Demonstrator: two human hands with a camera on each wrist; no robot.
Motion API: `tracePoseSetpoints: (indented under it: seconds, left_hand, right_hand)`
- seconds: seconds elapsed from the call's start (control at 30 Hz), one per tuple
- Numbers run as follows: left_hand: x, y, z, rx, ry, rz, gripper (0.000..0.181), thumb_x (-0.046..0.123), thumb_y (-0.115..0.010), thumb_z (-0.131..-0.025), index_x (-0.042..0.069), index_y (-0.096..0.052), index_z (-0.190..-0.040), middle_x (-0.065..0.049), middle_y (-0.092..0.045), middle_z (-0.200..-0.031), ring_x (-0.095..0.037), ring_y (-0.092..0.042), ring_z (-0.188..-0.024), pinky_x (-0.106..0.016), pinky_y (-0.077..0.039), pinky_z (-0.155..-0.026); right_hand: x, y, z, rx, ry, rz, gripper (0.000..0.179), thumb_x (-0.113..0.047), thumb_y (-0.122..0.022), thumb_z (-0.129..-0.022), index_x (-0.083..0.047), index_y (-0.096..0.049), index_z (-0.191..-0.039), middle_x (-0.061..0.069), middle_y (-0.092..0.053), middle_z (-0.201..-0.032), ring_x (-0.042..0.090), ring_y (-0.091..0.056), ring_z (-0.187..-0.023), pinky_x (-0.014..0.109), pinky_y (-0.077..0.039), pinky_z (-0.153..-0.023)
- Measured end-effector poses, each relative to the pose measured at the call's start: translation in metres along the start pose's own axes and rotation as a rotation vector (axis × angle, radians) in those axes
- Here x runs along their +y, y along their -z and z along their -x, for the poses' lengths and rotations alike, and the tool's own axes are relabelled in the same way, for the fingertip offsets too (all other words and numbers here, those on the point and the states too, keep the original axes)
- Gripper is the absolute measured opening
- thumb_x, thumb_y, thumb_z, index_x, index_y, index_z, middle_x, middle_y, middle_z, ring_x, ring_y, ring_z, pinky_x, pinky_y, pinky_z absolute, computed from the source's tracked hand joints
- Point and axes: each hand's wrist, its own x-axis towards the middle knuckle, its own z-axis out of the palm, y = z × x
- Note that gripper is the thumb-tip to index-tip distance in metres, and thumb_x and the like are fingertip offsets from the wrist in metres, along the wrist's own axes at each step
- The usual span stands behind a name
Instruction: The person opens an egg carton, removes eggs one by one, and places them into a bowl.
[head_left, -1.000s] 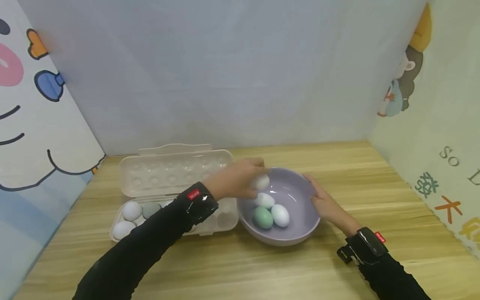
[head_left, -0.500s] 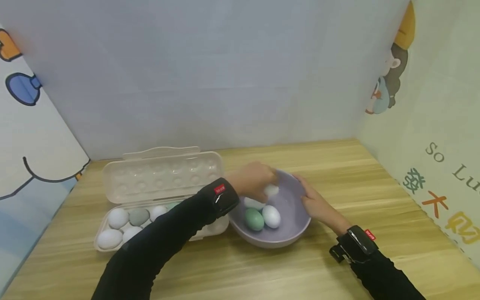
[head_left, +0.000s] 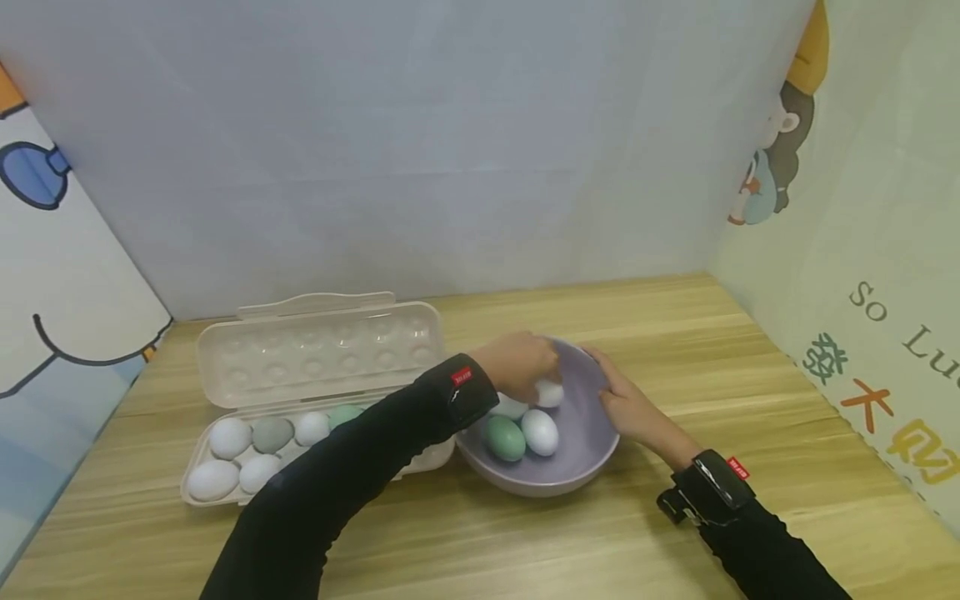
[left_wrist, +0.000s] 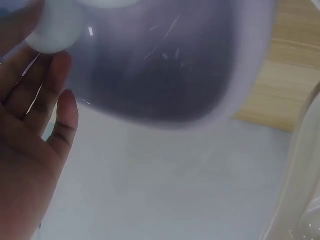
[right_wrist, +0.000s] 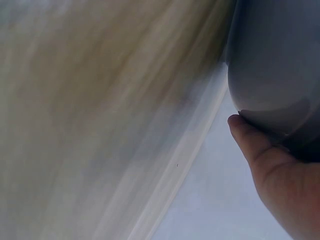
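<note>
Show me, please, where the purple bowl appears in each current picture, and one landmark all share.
Head: the bowl is slightly right of centre, in the lower half.
Left wrist: across the top, cut off by the upper edge.
Right wrist: at upper right, looking greyer, touched by the right hand.
Shared landmark: the wooden table.

Free tabletop (head_left: 570, 542) fronts the bowl (head_left: 588, 429); the left sleeve (head_left: 337, 483) bars the right half of the egg carton (head_left: 426, 460).
</note>
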Motion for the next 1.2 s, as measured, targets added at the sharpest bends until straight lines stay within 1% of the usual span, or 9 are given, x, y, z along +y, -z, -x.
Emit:
tracePoseSetpoints:
  seconds: [0.17, 0.37, 0.53, 0.67, 0.77, 0.87, 0.93, 1.07, 1.2]
  left_hand:
    - [-0.002, -0.007, 0.006, -0.029, 0.025, 0.054, 0.030, 0.011, -0.069, -0.072, 0.013, -0.064, -0.102, -0.001, -0.062, -0.098, -0.016, -0.055, -0.094, -0.028, -0.042, -0.086]
    - [-0.005, -0.015, 0.016, -0.037, 0.055, 0.092, 0.031, 0.010, -0.070, -0.072, 0.012, -0.063, -0.102, -0.002, -0.061, -0.098, -0.017, -0.054, -0.095, -0.029, -0.042, -0.086]
    - [-0.007, -0.020, 0.025, -0.018, 0.061, 0.129, 0.033, 0.011, -0.069, -0.074, 0.009, -0.060, -0.106, -0.004, -0.060, -0.102, -0.019, -0.053, -0.099, -0.029, -0.041, -0.089]
    - [-0.007, -0.013, 0.040, 0.033, 0.051, 0.133, 0.029, 0.011, -0.063, -0.080, 0.007, -0.058, -0.109, -0.006, -0.060, -0.104, -0.020, -0.053, -0.100, -0.031, -0.042, -0.089]
    - [-0.009, -0.003, 0.060, 0.093, 0.062, 0.145, 0.022, 0.010, -0.059, -0.082, 0.009, -0.060, -0.104, -0.005, -0.060, -0.100, -0.019, -0.054, -0.095, -0.032, -0.044, -0.084]
    - [-0.014, 0.007, 0.086, 0.133, 0.083, 0.170, 0.015, 0.007, -0.058, -0.081, 0.009, -0.062, -0.095, -0.005, -0.058, -0.092, -0.018, -0.054, -0.085, -0.031, -0.046, -0.077]
    - [-0.019, 0.010, 0.106, 0.153, 0.113, 0.188, 0.015, 0.005, -0.058, -0.080, 0.009, -0.063, -0.093, -0.003, -0.059, -0.090, -0.017, -0.055, -0.083, -0.030, -0.047, -0.076]
    - [-0.029, 0.004, 0.147, 0.143, 0.203, 0.207, 0.017, 0.006, -0.061, -0.080, 0.010, -0.066, -0.095, -0.003, -0.063, -0.091, -0.017, -0.057, -0.087, -0.030, -0.047, -0.079]
    - [-0.036, -0.013, 0.185, 0.110, 0.279, 0.228, 0.018, 0.007, -0.064, -0.076, 0.009, -0.066, -0.094, -0.004, -0.063, -0.091, -0.019, -0.058, -0.088, -0.033, -0.047, -0.080]
  right_hand:
    - [-0.003, -0.005, 0.001, -0.009, -0.038, 0.001, 0.061, 0.006, -0.029, -0.083, -0.009, -0.014, -0.140, 0.025, -0.018, -0.142, 0.045, -0.025, -0.124, 0.060, -0.032, -0.093]
    - [0.000, -0.012, 0.001, -0.013, -0.068, -0.002, 0.062, 0.006, -0.028, -0.083, -0.012, -0.015, -0.141, 0.025, -0.019, -0.142, 0.046, -0.028, -0.122, 0.058, -0.037, -0.089]
    - [0.004, -0.016, 0.000, -0.015, -0.076, 0.003, 0.062, 0.006, -0.028, -0.083, -0.013, -0.015, -0.141, 0.025, -0.020, -0.142, 0.045, -0.028, -0.122, 0.058, -0.037, -0.089]
    - [0.005, -0.018, 0.000, -0.022, -0.083, 0.009, 0.062, 0.006, -0.028, -0.083, -0.013, -0.015, -0.141, 0.024, -0.019, -0.142, 0.045, -0.025, -0.124, 0.060, -0.033, -0.091]
    - [0.005, -0.018, 0.000, -0.026, -0.075, 0.010, 0.062, 0.006, -0.028, -0.083, -0.014, -0.016, -0.141, 0.023, -0.020, -0.142, 0.045, -0.026, -0.124, 0.060, -0.033, -0.091]
    - [0.003, -0.015, -0.001, -0.027, -0.064, 0.016, 0.062, 0.006, -0.029, -0.083, -0.013, -0.017, -0.140, 0.024, -0.022, -0.141, 0.045, -0.029, -0.121, 0.059, -0.038, -0.087]
    - [0.002, -0.011, -0.001, -0.027, -0.070, 0.020, 0.062, 0.006, -0.029, -0.083, -0.015, -0.017, -0.140, 0.025, -0.023, -0.140, 0.046, -0.032, -0.119, 0.057, -0.043, -0.081]
    - [-0.002, -0.003, -0.001, -0.025, -0.084, 0.032, 0.062, 0.005, -0.028, -0.084, -0.015, -0.016, -0.141, 0.025, -0.020, -0.141, 0.047, -0.030, -0.120, 0.057, -0.043, -0.080]
    - [-0.004, 0.002, -0.001, -0.028, -0.083, 0.048, 0.062, 0.006, -0.028, -0.084, -0.012, -0.014, -0.141, 0.025, -0.017, -0.143, 0.047, -0.025, -0.123, 0.060, -0.038, -0.085]
